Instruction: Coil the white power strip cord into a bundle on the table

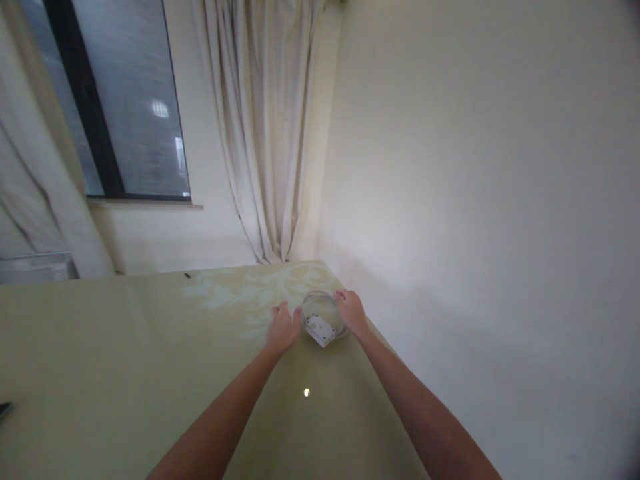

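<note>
A white power strip lies near the far right corner of the table, with its pale cable wound into a loop behind and around it. My right hand closes its fingers on the right side of the cable loop. On the left, my left hand has its fingers apart, the thumb next to the loop's left edge. Whether that thumb touches the cable I cannot tell.
The pale green glossy table has a leaf pattern at its far end. A small black object lies by the far edge, and a dark object at the left. A wall runs along the right; curtains hang behind.
</note>
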### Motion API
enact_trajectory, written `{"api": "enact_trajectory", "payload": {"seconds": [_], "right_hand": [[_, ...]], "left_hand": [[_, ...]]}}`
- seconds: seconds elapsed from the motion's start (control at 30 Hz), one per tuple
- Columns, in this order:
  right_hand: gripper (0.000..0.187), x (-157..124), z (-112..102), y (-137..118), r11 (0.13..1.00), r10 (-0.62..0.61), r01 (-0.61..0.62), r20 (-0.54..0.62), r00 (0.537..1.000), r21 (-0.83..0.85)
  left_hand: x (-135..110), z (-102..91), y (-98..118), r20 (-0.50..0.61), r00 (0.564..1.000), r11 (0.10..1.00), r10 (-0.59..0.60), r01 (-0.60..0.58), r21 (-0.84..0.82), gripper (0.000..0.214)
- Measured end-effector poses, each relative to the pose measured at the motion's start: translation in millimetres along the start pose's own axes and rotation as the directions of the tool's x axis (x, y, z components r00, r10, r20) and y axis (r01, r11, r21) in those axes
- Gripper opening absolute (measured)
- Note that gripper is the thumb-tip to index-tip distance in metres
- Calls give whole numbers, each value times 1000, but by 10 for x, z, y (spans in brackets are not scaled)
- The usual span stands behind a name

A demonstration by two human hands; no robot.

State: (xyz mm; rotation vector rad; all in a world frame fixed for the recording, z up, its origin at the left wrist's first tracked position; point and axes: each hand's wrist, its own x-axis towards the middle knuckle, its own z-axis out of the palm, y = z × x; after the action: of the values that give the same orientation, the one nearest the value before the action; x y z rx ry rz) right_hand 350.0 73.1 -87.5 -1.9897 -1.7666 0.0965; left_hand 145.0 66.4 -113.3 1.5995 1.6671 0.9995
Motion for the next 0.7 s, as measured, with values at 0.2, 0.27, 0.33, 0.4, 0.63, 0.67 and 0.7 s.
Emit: {"api": "enact_trajectory", "payload": {"seconds": [0.2, 0.27, 0.33, 0.4, 0.63, 0.67, 0.7], "right_hand": [[61, -483, 294, -481, 918, -287, 330, 209, 935, -218], [46, -455, 322, -531, 928, -255, 300, 212, 943, -219], [38, -375, 295, -562, 939, -225, 266, 194, 955, -219], [43, -329, 259, -635, 948, -198, 227, 145, 969, -223], [50, -1065, 667, -1386, 911, -400, 405, -77, 913, 74], [45, -1221, 767, -1473, 880, -443, 453, -99, 891, 142], [41, -1358, 854, -1537, 844, -493, 503, -99, 864, 184]], "left_hand": [[-603, -532, -482, -52, 995, 994, 89, -91, -55, 45], [-827, -747, -669, -68, 995, 992, 73, -79, -99, 48], [-1017, -959, -815, -64, 998, 982, 26, -37, -187, 55], [-1152, -1143, -903, -40, 998, 963, -46, 33, -268, 65], [-1239, -1334, -903, -162, 986, 949, 36, -84, -303, 61], [-1236, -1318, -897, -172, 982, 953, 79, -125, -276, 59], [-1236, -1301, -893, -173, 979, 956, 110, -152, -249, 57]]}}
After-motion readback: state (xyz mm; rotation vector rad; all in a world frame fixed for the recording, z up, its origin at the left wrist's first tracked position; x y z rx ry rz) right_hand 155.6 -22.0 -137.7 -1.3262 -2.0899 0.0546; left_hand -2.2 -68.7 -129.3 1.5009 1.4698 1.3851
